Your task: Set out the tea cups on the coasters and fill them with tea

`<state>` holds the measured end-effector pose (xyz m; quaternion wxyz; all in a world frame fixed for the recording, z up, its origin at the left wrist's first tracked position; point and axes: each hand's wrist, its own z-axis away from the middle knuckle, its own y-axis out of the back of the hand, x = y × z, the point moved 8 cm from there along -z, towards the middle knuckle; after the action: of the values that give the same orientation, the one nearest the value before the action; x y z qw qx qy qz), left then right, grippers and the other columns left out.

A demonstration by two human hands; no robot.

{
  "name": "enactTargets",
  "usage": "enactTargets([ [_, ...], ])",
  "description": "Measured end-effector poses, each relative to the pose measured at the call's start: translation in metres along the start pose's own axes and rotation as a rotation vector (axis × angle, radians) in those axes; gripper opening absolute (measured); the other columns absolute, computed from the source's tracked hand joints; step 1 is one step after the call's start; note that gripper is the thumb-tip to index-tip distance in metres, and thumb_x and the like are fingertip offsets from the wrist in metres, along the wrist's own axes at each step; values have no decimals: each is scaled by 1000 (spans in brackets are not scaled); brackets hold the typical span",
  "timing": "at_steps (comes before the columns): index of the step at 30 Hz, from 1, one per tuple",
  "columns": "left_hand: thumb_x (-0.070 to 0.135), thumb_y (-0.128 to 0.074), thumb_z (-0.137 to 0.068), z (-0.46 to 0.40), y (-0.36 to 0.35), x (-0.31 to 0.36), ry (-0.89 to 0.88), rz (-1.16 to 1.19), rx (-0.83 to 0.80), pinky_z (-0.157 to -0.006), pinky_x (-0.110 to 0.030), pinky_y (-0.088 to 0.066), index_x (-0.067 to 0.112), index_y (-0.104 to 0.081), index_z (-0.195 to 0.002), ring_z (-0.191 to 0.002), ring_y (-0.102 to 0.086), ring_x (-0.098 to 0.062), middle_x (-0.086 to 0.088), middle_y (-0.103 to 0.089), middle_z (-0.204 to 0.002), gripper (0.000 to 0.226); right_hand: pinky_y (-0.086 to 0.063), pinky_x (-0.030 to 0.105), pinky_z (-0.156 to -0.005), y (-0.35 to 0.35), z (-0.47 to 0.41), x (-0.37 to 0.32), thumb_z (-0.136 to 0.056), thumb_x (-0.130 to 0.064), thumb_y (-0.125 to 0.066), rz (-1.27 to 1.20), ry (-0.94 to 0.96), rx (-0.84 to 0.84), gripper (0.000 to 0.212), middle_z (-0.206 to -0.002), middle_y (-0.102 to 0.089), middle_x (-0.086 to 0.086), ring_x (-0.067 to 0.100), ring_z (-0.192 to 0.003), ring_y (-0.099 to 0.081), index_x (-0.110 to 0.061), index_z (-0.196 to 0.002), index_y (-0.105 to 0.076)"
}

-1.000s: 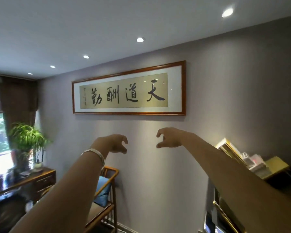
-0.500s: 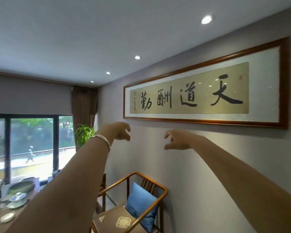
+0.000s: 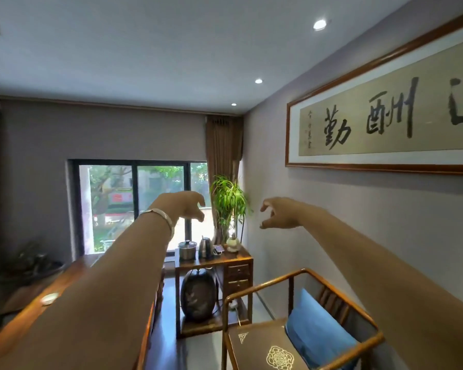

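Both arms stretched straight out at chest height, nothing in either one. Left hand [image 3: 183,206] with a bracelet [image 3: 162,218] on the wrist, fingers [image 3: 199,202] curled into a loose claw, half open, holding nothing. Right hand [image 3: 278,213] same deal, fingers [image 3: 263,209] hooked and apart, empty.

Big change over the last second: view swung leftwards off the bare wall. Framed calligraphy [image 3: 385,121] now sliding off the right edge, window [image 3: 142,206] and potted plant [image 3: 229,201] pulled into the middle, and a side table [image 3: 238,259] with a kettle [image 3: 205,247] and a lidded steel pot [image 3: 187,249] now visible below the hands. Wooden armchair [image 3: 302,273] with a blue cushion [image 3: 318,327] lower right.

For the task: long wooden tabletop [image 3: 72,271] creeping in at lower left, with what looks like one small pale dish or cup [image 3: 49,299] on it, too blurred to call. No coasters or tea cups clearly readable. Reads like turning toward the tea setup, not started yet. Probably needs more turn left and a look down before any cup gets picked up.
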<state>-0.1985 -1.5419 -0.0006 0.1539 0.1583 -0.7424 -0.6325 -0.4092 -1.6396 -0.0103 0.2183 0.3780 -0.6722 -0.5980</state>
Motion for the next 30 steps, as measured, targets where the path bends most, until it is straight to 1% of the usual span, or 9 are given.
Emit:
enactTargets([
  [3,34,-66,-89,-43,-8,-26,75,-8,-19,-109,-42,-38,21,-49,-140,-133,-46,-29,-7,-45,-149,56,-44,36,-101,-9,-71,-2,-93,-35,-68,6,97,-33,58,-138,-55,14,29,-124,-55,-10,-141,-48],
  [6,34,-67,-90,-80,-3,-54,164,0,2,-110,-45,-38,23,-47,-141,-133,-46,-30,-7,-46,-149,56,-46,38,-102,-11,-139,-3,-91,-35,-69,-23,167,-48,58,-136,-56,14,28,-122,-55,-10,-139,-49],
  [10,30,-66,-90,-119,2,-94,236,11,47,-111,-47,-38,18,-49,-139,-132,-48,-31,-9,-47,-147,54,-45,40,-103,-14,-221,-19,-91,-39,-69,-50,293,-13,57,-141,-54,12,29,-125,-54,-12,-137,-50],
  [13,27,-65,-91,-135,-13,-122,291,22,14,-111,-45,-38,15,-50,-140,-131,-48,-31,-10,-49,-146,52,-47,37,-99,-37,-267,-37,-91,-40,-69,-48,361,-51,57,-139,-55,13,27,-116,-56,-12,-137,-51],
  [16,24,-66,-91,-155,-31,-154,341,61,-5,-109,-41,-38,12,-50,-139,-130,-49,-31,-12,-51,-144,52,-44,40,-106,-66,-314,-56,-91,-39,-69,-69,394,-97,59,-144,-51,13,30,-127,-52,-13,-140,-49],
  [20,25,-66,-91,-190,-54,-218,428,114,-12,-112,-43,-37,12,-49,-140,-133,-46,-31,-12,-47,-147,53,-40,35,-103,-101,-380,-92,-92,-41,-68,-65,451,-126,59,-146,-50,10,29,-129,-50,-15,-141,-47],
  [25,26,-67,-90,-251,-76,-313,505,161,12,-107,-42,-40,15,-50,-139,-128,-50,-30,-10,-51,-144,53,-39,34,-103,-139,-479,-148,-94,-41,-65,-55,519,-130,59,-147,-49,10,27,-130,-50,-16,-143,-45],
  [28,29,-67,-89,-283,-81,-371,550,160,10,-109,-44,-41,19,-49,-139,-129,-50,-29,-7,-50,-145,54,-39,34,-104,-149,-539,-184,-94,-41,-65,-41,550,-136,58,-147,-50,9,27,-130,-50,-16,-143,-46],
  [30,29,-67,-89,-300,-81,-409,593,166,16,-108,-42,-42,19,-49,-139,-127,-52,-27,-6,-52,-144,54,-40,33,-101,-154,-578,-209,-94,-41,-65,-48,572,-126,57,-145,-51,10,27,-129,-52,-15,-141,-47],
])
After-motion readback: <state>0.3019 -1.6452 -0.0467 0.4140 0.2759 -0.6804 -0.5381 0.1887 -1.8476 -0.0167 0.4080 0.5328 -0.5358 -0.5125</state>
